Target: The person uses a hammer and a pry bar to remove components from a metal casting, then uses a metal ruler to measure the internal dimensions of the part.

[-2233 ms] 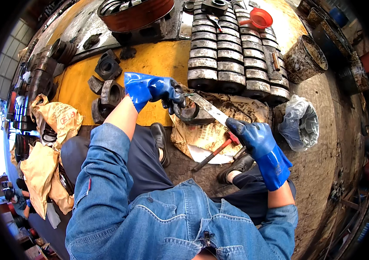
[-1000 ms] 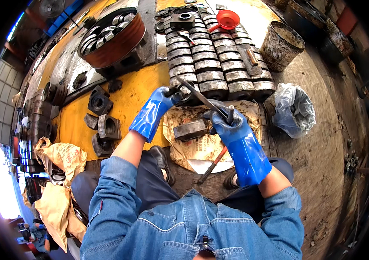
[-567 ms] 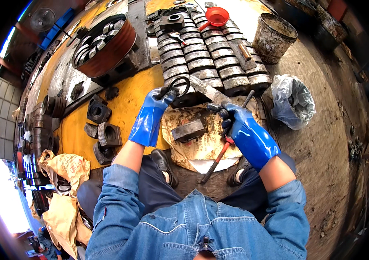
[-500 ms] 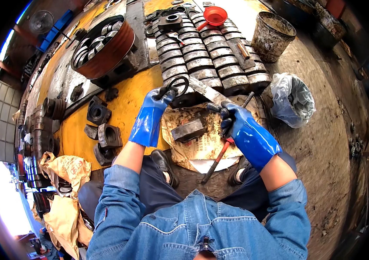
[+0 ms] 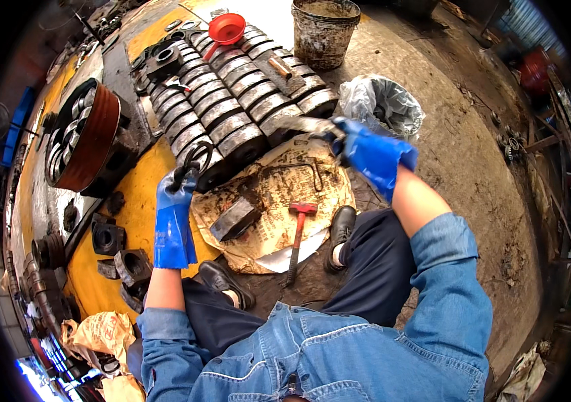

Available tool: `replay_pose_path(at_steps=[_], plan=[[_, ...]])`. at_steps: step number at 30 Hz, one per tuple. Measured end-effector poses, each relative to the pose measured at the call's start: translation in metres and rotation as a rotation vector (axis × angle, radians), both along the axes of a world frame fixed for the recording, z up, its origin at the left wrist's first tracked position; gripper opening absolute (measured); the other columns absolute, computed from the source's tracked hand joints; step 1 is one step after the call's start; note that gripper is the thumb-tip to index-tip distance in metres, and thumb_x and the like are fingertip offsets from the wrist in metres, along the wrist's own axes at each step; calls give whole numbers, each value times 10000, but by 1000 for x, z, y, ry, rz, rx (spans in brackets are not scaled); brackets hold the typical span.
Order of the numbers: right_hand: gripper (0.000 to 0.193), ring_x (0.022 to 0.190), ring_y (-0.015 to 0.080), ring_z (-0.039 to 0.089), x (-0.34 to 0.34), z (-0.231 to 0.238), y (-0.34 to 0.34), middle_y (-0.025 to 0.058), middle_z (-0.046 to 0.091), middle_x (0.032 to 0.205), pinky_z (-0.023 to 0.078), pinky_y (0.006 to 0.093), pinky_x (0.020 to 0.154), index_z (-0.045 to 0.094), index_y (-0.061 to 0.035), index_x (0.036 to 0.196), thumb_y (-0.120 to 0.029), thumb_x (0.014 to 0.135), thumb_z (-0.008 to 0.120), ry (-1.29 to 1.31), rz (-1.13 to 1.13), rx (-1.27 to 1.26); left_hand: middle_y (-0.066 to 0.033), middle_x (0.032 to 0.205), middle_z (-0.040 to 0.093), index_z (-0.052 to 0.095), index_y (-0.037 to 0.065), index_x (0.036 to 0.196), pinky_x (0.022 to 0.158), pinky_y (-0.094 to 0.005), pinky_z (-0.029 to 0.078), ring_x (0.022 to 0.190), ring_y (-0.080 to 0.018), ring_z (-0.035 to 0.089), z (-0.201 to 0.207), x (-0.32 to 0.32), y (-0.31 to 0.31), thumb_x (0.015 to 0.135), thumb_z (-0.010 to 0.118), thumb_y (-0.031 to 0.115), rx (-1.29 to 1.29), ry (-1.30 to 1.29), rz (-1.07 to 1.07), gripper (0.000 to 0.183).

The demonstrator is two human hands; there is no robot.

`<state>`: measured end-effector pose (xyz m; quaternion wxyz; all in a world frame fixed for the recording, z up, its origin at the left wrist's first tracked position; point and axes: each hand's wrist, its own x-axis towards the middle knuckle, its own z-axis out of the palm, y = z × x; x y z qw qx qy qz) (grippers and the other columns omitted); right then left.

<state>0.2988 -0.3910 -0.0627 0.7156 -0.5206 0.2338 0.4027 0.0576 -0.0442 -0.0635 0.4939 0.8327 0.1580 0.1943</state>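
Observation:
My left hand (image 5: 177, 211), in a blue rubber glove, is closed around black rings (image 5: 197, 155) beside the near end of the rows of metal rollers (image 5: 235, 137). My right hand (image 5: 372, 154), gloved alike and partly blurred, grips a flat pale metal bar (image 5: 302, 124) by one end, and the bar points left over the rollers' corner. Below, on a stained paper sack (image 5: 265, 251), lie a dark metal block (image 5: 237, 218) and a thin bent rod (image 5: 317, 175). A red-headed hammer (image 5: 299, 231) lies between my feet, across the sack's near edge.
Past my right hand stands a container lined with clear plastic (image 5: 380, 104); a grimy bucket (image 5: 325, 33) is farther back. A red pan (image 5: 226, 29) and a wooden-handled tool (image 5: 278, 65) lie on the rollers. At left are a rusty drum of metal rings (image 5: 94, 144) and dark blocks (image 5: 107, 236).
The view has swung right. My right hand has moved away from my left with the metal bar, toward the lined container. My left hand still holds the black rings.

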Motion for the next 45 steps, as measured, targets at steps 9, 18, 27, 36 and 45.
replay_pose_path(at_steps=[9, 18, 27, 36, 45], plan=[[312, 494, 211, 518, 61, -148, -210, 44, 584, 653, 458, 380, 485, 639, -136, 891, -359, 966, 433, -212, -853, 4, -14, 870, 640, 687, -47, 1108, 670, -205, 424, 766, -67, 539, -9, 13, -12, 882, 518, -61, -180, 34, -113, 282], [225, 542, 115, 479, -3, -141, -226, -32, 578, 696, 423, 280, 531, 641, -133, 914, -208, 988, 442, 5, -1079, 201, -6, 852, 616, 663, -79, 1138, 597, -165, 372, 742, -33, 510, -23, -2, 12, 884, 495, -80, -131, -24, -37, 305], [249, 461, 156, 529, 24, -14, -179, 49, 595, 643, 390, 293, 375, 648, -140, 1002, -377, 943, 599, 89, -695, -13, -87, 994, 725, 714, 41, 1132, 741, -262, 524, 871, -134, 671, 15, 6, 12, 908, 647, 86, -199, -9, -33, 239], [265, 595, 175, 574, -81, 81, 31, 39, 671, 864, 461, 327, 470, 668, -156, 1118, -327, 921, 620, -303, 48, 26, -98, 1160, 692, 642, 77, 1209, 892, -472, 555, 1076, -266, 660, 62, -23, -1, 946, 644, 291, -1215, -135, -25, 339], [148, 548, 66, 454, -98, 39, 57, 107, 672, 1065, 351, 250, 466, 591, -216, 1073, -323, 975, 565, 98, 335, 502, -168, 1117, 702, 643, 86, 1191, 713, -380, 612, 1030, -325, 684, 21, -16, 16, 1010, 472, 384, -1585, 192, -84, 389]])
